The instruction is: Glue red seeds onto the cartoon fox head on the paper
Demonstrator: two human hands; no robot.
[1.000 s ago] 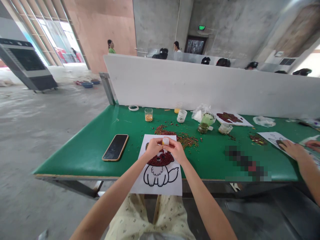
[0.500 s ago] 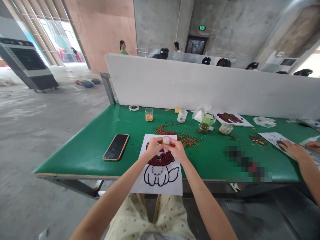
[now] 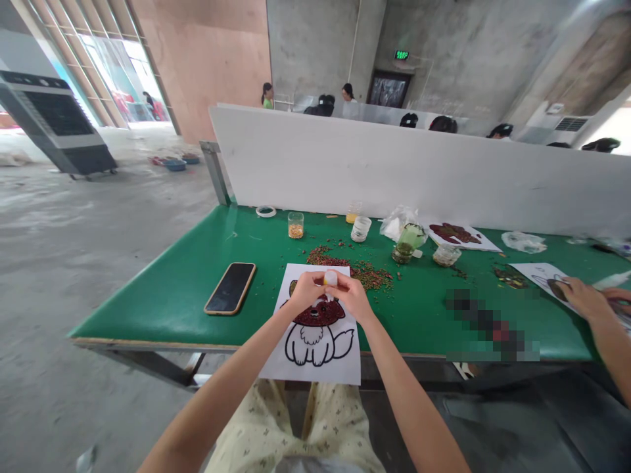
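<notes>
My left hand (image 3: 308, 291) and my right hand (image 3: 351, 295) meet over the top of a paper sheet (image 3: 340, 373). Both are closed around a small white glue bottle (image 3: 330, 277) with a yellow part; its lower end is hidden behind my fingers. Printed on the sheet is a fox-like animal (image 3: 310, 335) in black outline. Dark red grains cover much of its head, with some white patches, while the body and tail are bare paper. Just beyond the sheet lies a loose pile of red and green grains (image 3: 369, 275).
A phone (image 3: 231, 289) lies left of the sheet. Behind stand a jar of orange grains (image 3: 296, 226), a clear jar (image 3: 361, 229) and a jar of green grains (image 3: 403, 253). A white partition (image 3: 345, 157) backs the table. At right, a co-worker's hand (image 3: 584, 295) rests on another sheet.
The whole view has shifted slightly. My hands stay on the glue bottle in nearly the same place. The co-worker's hand at right has moved a little.
</notes>
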